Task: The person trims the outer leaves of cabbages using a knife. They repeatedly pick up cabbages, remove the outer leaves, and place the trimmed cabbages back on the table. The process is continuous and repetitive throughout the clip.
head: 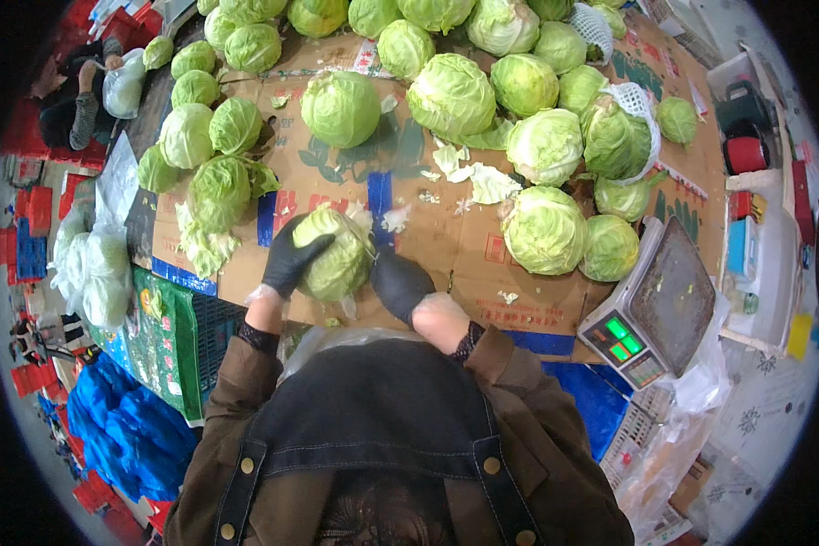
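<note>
My left hand, in a dark glove, grips a pale green cabbage from its left side, thumb across the top. Close against the cabbage's right side is my right hand, also gloved and curled. A small glint shows at its fingers, but whether they hold a tool is hidden. Both hands are over the near part of a cardboard-covered table. Beyond them sits a round cabbage. Loose leaf pieces lie to the right, and torn outer leaves to the left.
Many more cabbages crowd the far side and right. A digital scale with lit green displays stands at the near right corner. Filled plastic bags are at the left edge, above a green sack. Another person's arm holds a bag, far left.
</note>
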Demonstrator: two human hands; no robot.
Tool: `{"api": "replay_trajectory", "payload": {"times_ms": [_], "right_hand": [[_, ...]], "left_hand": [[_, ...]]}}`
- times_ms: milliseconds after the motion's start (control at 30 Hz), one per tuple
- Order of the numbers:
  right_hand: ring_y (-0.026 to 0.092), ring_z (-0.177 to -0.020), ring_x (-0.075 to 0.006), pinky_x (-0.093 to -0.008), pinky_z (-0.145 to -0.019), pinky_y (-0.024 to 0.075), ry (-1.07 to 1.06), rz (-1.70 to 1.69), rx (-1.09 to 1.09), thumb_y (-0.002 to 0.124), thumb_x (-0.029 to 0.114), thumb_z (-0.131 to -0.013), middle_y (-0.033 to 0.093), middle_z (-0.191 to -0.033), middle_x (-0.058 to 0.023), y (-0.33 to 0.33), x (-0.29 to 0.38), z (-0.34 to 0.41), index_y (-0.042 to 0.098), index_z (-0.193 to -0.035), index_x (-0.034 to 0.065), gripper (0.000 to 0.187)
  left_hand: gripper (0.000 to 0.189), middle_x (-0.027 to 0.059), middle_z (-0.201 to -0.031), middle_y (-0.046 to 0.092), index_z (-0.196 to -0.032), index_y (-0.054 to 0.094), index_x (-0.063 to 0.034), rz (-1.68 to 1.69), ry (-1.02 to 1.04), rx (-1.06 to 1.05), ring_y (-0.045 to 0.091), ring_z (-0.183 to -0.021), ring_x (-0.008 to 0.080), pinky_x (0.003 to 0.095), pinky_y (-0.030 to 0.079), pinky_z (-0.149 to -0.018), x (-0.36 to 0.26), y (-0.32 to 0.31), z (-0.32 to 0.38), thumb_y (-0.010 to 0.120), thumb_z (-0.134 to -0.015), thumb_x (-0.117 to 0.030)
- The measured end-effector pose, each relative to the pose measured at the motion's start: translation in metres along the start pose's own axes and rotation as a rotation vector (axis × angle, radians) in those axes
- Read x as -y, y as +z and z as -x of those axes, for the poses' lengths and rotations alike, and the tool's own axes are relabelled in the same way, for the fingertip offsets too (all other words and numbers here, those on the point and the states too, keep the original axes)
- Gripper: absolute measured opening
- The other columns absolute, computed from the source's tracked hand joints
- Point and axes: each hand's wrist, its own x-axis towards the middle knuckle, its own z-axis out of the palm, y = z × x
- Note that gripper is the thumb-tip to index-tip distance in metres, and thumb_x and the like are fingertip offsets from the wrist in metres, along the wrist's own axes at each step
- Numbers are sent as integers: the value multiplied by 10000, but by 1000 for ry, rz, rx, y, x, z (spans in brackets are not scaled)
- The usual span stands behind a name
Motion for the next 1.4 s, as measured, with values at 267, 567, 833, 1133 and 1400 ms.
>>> {"api": "replay_trajectory", "payload": {"times_ms": [267, 567, 833, 1133, 1400], "right_hand": [[670, -920, -386, -469, -811, 515, 31, -160, -71, 488, 247, -958, 684, -985, -247, 13, -22, -12, 611, -1152, 0, 336], [681, -801, -256, -351, -737, 527, -133, -558, -262, 631, 241, -936, 700, -934, -178, 11, -5, 15, 637, -1228, 80, 333], [693, -941, -249, -341, -825, 529, -357, -213, -334, 646, 231, -947, 699, -1125, -155, -5, 16, 31, 597, -1296, 77, 385], [655, -828, -418, -502, -696, 510, -291, 15, -336, 560, 338, -975, 673, -922, -212, 1, -2, 85, 643, -1075, 68, 300], [656, -937, -374, -431, -795, 520, -38, -256, -448, 574, 307, -974, 680, -1000, -211, -1, -24, 49, 660, -1067, 19, 315]], "left_hand": [[569, 102, -1154, 660, -1248, 573, 7, 2, 56, -35, 625, -1061, 196, 336, 496, -932, 20, -3, 7, 827, -781, -196], [820, 128, -1448, 450, -1417, 400, -39, 422, 284, -102, 394, -1371, 261, 392, 316, -1149, 32, 2, 80, 824, -738, -215], [578, 171, -1284, 557, -1315, 548, 1, 140, 156, -195, 534, -1202, 293, 390, 407, -1047, 26, 18, 82, 771, -846, -252], [502, 118, -1240, 637, -1323, 569, -23, 140, 95, -177, 584, -1139, 202, 335, 444, -1000, 10, 21, 58, 702, -924, -295], [546, 193, -1203, 617, -1293, 594, -33, -122, 215, -240, 586, -1150, 320, 393, 438, -1000, 7, 30, 59, 700, -898, -394]]}}
